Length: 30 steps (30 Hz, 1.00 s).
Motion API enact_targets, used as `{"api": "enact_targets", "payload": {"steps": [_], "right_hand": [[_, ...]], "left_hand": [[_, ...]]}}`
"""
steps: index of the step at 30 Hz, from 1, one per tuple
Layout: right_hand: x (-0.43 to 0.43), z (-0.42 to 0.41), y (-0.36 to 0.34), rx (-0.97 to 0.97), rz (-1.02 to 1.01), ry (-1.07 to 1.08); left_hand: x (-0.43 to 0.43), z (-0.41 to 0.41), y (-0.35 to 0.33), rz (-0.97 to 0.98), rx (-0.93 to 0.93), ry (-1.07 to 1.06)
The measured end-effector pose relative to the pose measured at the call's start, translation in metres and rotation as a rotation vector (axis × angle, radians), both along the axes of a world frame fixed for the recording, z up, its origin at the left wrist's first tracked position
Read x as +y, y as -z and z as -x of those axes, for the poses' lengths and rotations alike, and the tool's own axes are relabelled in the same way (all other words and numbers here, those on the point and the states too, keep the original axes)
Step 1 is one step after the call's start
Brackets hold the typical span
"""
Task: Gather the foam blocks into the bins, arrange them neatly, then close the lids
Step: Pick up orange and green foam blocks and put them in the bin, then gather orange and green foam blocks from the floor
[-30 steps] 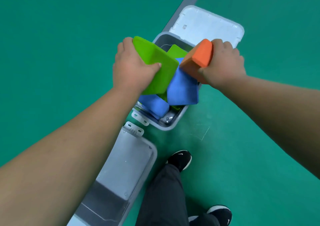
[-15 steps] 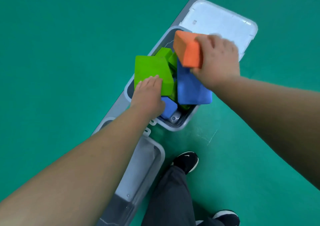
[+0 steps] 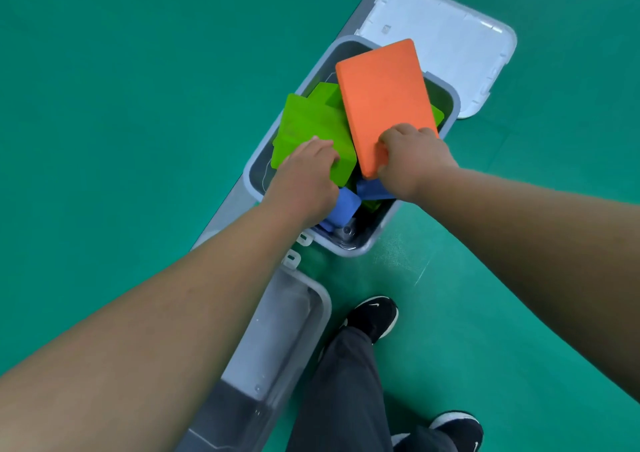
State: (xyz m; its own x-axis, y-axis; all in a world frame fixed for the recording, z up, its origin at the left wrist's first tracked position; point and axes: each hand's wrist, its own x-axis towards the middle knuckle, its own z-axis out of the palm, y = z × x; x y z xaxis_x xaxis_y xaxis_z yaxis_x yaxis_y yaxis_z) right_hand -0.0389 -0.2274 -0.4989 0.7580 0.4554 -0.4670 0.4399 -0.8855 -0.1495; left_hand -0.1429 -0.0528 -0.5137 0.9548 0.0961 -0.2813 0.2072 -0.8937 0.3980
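Observation:
A grey bin (image 3: 446, 95) stands on the green floor, crammed with foam blocks. My right hand (image 3: 412, 160) grips the near end of a flat orange block (image 3: 381, 98) that lies across the top of the bin. My left hand (image 3: 304, 181) holds the near edge of a big green block (image 3: 308, 129) at the bin's left side. Blue blocks (image 3: 343, 205) and more green ones (image 3: 327, 93) lie underneath, partly hidden. The bin's white lid (image 3: 450, 32) lies open on the floor beyond it.
A second grey bin (image 3: 294, 316) sits nearer to me, mostly hidden under my left forearm. My black shoes (image 3: 375, 314) and dark trouser leg stand right of it. A grey floor stripe (image 3: 221, 205) runs diagonally under both bins.
The orange block has turned from end-on to lying flat over the bin, my right hand now at its near end. My left hand has pushed the green block lower into the bin.

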Motion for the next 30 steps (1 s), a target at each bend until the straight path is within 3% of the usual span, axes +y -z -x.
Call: {"api": "enact_targets", "payload": {"steps": [5, 12, 22, 30], "right_hand": [[-0.028, -0.005, -0.001, -0.038, -0.016, 0.100], [-0.133, -0.004, 0.004, 0.065, -0.054, 0.378], [-0.410, 0.086, 0.011, 0.141, -0.028, 0.955], [-0.614, 0.260, 0.006, 0.115, -0.077, 1.456]], "left_hand": [[-0.022, -0.021, -0.010, -0.047, -0.022, 0.066], [-0.124, -0.081, 0.000, 0.065, 0.074, 0.304], [-0.395, -0.107, -0.011, -0.004, 0.254, 0.836], [-0.652, -0.019, -0.020, -0.096, 0.267, 1.273]]}}
